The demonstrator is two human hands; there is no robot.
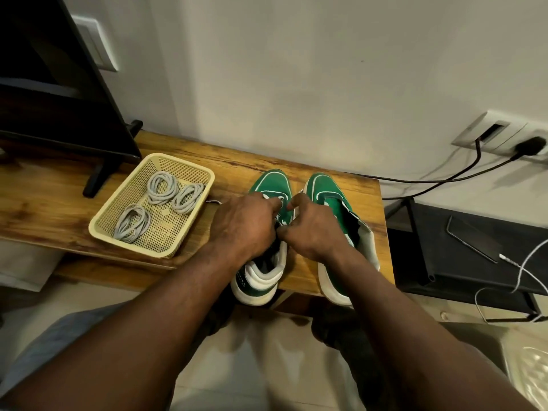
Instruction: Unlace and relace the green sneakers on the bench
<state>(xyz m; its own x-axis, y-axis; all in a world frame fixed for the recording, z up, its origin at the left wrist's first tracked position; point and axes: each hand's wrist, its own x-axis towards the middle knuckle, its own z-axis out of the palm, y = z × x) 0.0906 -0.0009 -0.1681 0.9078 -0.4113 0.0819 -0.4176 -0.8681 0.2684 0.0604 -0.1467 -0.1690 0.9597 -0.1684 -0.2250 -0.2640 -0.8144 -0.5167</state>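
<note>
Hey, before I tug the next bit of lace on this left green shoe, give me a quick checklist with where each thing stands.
1. Hands at the lacing: ok, the left hand and right hand meet over the left sneaker.
2. Lace actually pinched: cannot tell, the fingers hide it.
3. Sneakers fully on the bench: not ok, both heels poke past its front edge.
4. Right sneaker out of the way: ok, it stands beside the left one, apart.
5. Spare laces handy: ok, three grey coils lie in the basket left of the hands.
</note>
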